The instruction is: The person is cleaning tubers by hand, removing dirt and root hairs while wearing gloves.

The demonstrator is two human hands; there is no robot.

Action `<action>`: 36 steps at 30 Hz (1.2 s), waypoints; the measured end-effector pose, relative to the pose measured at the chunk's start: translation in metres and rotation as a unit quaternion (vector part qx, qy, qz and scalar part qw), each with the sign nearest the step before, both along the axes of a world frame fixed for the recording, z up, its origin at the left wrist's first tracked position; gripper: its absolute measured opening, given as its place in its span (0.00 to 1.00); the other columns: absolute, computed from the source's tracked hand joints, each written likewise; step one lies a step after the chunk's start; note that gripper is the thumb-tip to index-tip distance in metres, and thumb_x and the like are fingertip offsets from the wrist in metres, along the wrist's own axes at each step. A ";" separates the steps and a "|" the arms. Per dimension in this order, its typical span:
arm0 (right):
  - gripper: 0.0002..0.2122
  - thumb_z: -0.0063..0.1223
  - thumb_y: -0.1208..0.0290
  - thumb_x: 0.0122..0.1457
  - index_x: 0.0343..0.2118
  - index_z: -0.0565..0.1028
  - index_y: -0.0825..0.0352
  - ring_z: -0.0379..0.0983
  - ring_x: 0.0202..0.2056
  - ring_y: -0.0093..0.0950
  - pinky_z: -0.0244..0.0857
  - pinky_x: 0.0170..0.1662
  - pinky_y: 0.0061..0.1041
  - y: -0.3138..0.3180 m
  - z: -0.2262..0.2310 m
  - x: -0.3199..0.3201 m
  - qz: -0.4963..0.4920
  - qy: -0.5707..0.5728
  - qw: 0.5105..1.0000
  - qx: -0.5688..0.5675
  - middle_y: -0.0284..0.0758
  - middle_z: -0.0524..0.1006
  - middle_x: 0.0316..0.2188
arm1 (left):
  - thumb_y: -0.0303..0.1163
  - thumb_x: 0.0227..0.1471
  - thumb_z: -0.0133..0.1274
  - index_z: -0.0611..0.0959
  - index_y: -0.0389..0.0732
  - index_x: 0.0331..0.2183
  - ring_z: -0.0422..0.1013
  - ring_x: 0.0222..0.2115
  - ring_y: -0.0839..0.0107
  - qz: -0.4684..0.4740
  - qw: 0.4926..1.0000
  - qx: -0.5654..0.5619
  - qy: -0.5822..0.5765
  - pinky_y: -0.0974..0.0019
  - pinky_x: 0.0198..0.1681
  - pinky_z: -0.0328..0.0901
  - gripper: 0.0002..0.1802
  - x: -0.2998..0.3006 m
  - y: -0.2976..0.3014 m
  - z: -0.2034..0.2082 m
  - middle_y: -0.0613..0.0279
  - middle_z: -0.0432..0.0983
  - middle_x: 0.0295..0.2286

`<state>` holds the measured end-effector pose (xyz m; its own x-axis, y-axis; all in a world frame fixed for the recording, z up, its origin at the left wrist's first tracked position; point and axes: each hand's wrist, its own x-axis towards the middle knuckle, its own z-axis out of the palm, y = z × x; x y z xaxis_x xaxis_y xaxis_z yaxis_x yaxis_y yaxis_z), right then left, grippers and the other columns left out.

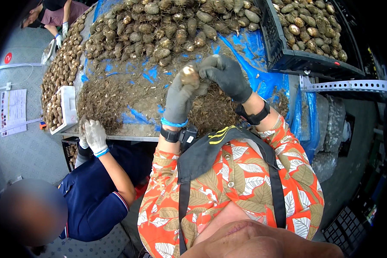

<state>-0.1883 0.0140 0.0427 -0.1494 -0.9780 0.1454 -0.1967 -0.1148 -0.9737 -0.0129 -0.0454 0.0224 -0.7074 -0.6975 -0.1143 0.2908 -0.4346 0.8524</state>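
Observation:
My left hand, in a grey glove, is closed round a small brown taro with a pale patch on top, held above the table. Against the taro's right side, my right hand, also gloved in grey, has its fingers bent and pinched together. What those fingertips grip is hidden, and the taro is slightly blurred. Below both hands lies a heap of dark root trimmings. Beyond them, a large pile of rough, hairy taros covers the far side of the table.
A black crate of taros stands at the far right beside a perforated metal bar. Blue sheeting lies under the soil. Cleaner taros line the left edge by a white tray. A co-worker's gloved hands are close at left.

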 end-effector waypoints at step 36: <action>0.14 0.53 0.66 0.53 0.43 0.78 0.62 0.74 0.40 0.30 0.67 0.42 0.25 0.006 0.020 0.007 0.065 0.042 0.990 -0.116 0.38 0.76 0.41 | 0.41 0.59 0.45 0.66 0.33 0.53 0.70 0.29 0.70 -0.011 0.984 0.155 0.088 0.69 0.30 0.66 0.26 0.005 0.030 0.018 0.57 0.72 0.39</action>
<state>-0.1811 0.0200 0.0631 -0.0014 -0.9273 0.3743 -0.2446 -0.3626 -0.8993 -0.0078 -0.0158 0.0406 -0.7502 -0.6324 -0.1930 0.4101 -0.6740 0.6145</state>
